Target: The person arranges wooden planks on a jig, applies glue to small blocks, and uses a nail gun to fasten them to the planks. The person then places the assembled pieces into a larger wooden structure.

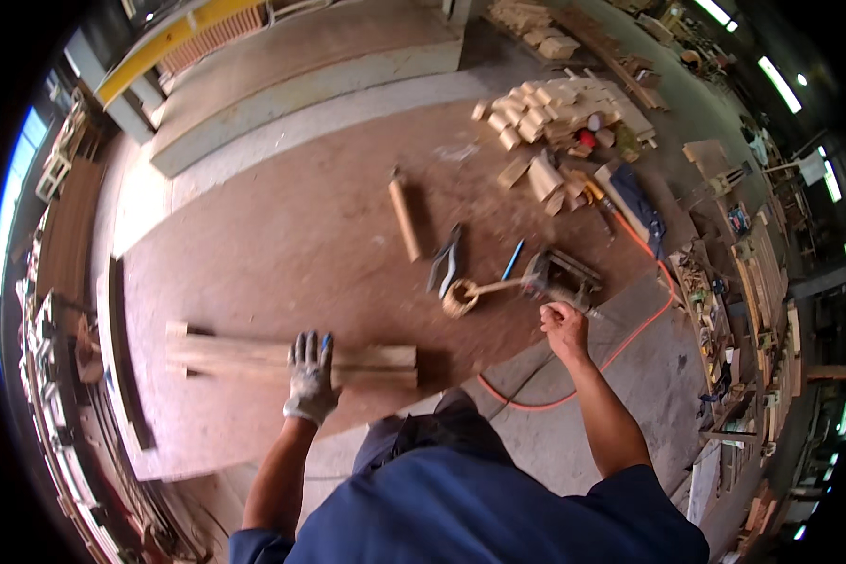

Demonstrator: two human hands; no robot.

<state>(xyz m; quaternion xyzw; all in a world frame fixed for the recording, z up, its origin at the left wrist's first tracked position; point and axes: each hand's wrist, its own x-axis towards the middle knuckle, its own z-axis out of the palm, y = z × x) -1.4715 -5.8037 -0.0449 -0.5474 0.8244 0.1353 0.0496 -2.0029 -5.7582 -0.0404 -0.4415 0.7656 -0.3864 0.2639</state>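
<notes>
My left hand (pixel 310 376), in a grey work glove, lies flat with fingers spread on a pair of long wooden planks (pixel 367 362) on the reddish-brown floor. My bare right hand (pixel 564 327) is curled at the rear handle of a grey power tool (pixel 559 274) on the floor. An orange cable (pixel 620 352) runs from the tool past my right forearm. A small round wooden ring with a stick handle (pixel 461 298) lies just left of the tool.
Pliers (pixel 446 263), a blue pen (pixel 512 258) and a short round wooden rod (pixel 404 218) lie ahead of me. A heap of cut wood blocks (pixel 540 117) sits farther back, a raised concrete slab (pixel 301 70) beyond. Cluttered shelves (pixel 724 310) stand at the right.
</notes>
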